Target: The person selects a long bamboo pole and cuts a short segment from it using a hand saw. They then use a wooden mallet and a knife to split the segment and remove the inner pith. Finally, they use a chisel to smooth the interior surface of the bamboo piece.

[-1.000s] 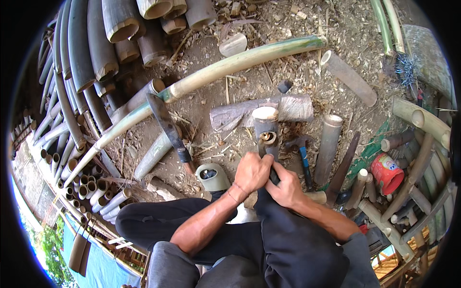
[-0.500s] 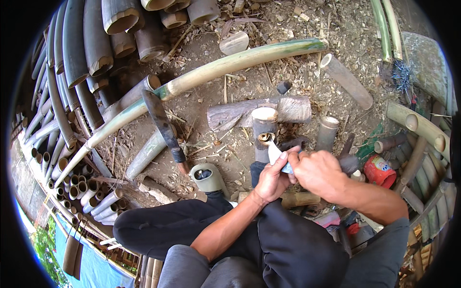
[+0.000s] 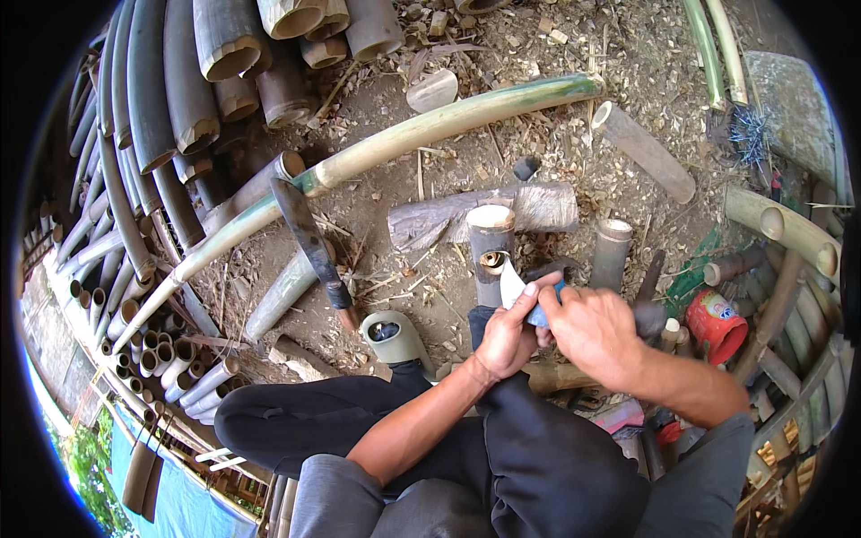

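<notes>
Above my lap, my left hand [image 3: 511,339] is closed round a small white-and-blue tube [image 3: 511,286]; its pale tapered end points away from me. My right hand [image 3: 594,330] is closed over the blue end of the same tube, its fingers bunched against my left thumb. What the right fingers grip there is partly hidden. Just beyond the white tip is a bamboo section [image 3: 487,238] with a pale cut top and a round hole in its side. Another short bamboo section [image 3: 613,253] stands to the right of it.
A machete [image 3: 308,235] leans against a long curved bamboo pole [image 3: 404,133] crossing the ground. Behind the holed section lies a log [image 3: 430,221]. Bamboo lengths [image 3: 193,81] are stacked at left. A red container [image 3: 715,328] is at right, and wood chips litter the dirt.
Both hands stay together on the tube. My right hand has shifted slightly, and more blue shows between its fingers. The whole view has moved a little.
</notes>
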A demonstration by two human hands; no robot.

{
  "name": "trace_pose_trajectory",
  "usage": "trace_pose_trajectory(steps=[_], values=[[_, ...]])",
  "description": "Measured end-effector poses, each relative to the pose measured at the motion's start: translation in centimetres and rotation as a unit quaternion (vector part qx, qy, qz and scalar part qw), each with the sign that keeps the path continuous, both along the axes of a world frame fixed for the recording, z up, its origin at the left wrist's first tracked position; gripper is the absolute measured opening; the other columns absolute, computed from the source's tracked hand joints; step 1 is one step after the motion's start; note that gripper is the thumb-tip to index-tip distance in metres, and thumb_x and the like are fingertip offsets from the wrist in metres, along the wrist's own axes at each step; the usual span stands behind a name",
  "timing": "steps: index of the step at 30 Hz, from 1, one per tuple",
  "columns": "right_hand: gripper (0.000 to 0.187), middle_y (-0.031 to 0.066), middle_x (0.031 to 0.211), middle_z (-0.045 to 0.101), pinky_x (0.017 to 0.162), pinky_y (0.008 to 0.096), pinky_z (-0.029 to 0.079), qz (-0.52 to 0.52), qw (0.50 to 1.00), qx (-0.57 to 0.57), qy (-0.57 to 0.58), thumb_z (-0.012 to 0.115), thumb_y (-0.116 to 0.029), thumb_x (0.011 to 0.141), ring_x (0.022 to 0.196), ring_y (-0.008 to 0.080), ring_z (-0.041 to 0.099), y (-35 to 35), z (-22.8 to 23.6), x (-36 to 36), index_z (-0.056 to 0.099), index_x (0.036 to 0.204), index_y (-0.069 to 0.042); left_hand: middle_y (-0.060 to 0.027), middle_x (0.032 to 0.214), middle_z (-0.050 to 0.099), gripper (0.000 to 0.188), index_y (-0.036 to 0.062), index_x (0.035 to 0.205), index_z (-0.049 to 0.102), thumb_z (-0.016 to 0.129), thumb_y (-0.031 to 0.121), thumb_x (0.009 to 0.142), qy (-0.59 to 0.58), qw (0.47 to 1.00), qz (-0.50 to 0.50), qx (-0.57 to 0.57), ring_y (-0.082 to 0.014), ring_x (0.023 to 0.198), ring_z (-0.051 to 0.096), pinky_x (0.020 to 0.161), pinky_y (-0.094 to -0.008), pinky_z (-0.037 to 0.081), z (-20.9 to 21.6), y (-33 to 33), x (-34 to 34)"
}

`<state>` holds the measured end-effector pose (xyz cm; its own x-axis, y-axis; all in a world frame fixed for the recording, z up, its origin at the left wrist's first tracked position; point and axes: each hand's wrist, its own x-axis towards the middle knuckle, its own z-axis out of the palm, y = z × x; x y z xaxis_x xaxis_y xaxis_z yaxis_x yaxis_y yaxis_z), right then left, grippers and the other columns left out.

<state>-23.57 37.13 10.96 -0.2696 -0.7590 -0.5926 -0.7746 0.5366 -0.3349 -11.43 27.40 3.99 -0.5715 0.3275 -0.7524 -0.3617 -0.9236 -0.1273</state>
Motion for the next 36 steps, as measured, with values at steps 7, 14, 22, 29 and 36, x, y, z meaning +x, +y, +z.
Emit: trace_pose_trajectory(steps=[7,14,22,29,36], values=[[0.038,0.0175,0.074,0.07,0.058,0.041,0.056,-0.033,0.985,0.034,-0.164,0.068,-0.015,0.078,0.066,0.0316,0.071,-1.4,-0.9,-0.9,0.059,0.106,0.008,-0.0053,0.096,0.064,0.046,0.0042,0.13,0.059,0.049,0.04,0.103,-0.035,0.995,-0.065,-0.065,-0.0149,0.083,0.059,0.072,-0.032,0.048,-0.1,-1.2,1.3],[0.044,0.0262,0.081,0.068,0.068,0.0522,0.054,-0.486,0.841,-0.108,-0.213,0.069,-0.025,0.086,0.076,0.046,0.066,-2.2,-5.2,10.8,0.055,0.119,0.001,-0.0326,0.058,0.056,0.056,-0.0124,0.069,0.063,0.056,0.037,0.094,0.051,0.737,-0.484,-0.469,-0.0424,0.057,0.065,0.056,-0.0477,0.049,0.1,-7.1,-0.4],[0.041,0.0187,0.092,0.069,0.069,0.0482,0.056,-0.382,0.912,-0.109,-0.103,0.072,-0.018,0.079,0.078,0.0403,0.068,1.7,-4.5,6.7,0.058,0.115,-0.005,-0.0276,0.071,0.065,0.039,-0.0102,0.102,0.065,0.05,0.025,0.096,0.078,0.813,-0.349,-0.459,-0.039,0.065,0.068,0.064,-0.0443,0.053,0.2,-2.7,-1.8],[0.03,0.0153,0.079,0.07,0.057,0.0436,0.056,-0.073,0.992,-0.004,-0.105,0.071,-0.018,0.079,0.067,0.0325,0.07,-0.8,-2.9,-1.7,0.059,0.104,-0.004,-0.003,0.068,0.062,0.036,-0.0007,0.113,0.068,0.049,0.028,0.101,-0.042,0.933,-0.158,-0.322,-0.0145,0.056,0.055,0.054,-0.0287,0.045,0.6,-1.3,-2.1],[0.025,0.0118,0.075,0.072,0.058,0.0371,0.056,0.145,0.986,0.009,-0.082,0.075,-0.026,0.074,0.069,0.0257,0.073,-5.6,-1.6,-4.9,0.069,0.087,-0.005,-0.0028,0.088,0.065,0.033,0.0081,0.122,0.062,0.05,0.032,0.103,0.007,0.988,0.144,-0.047,-0.0126,0.077,0.058,0.075,-0.0297,0.047,-0.6,-0.8,-0.7]])
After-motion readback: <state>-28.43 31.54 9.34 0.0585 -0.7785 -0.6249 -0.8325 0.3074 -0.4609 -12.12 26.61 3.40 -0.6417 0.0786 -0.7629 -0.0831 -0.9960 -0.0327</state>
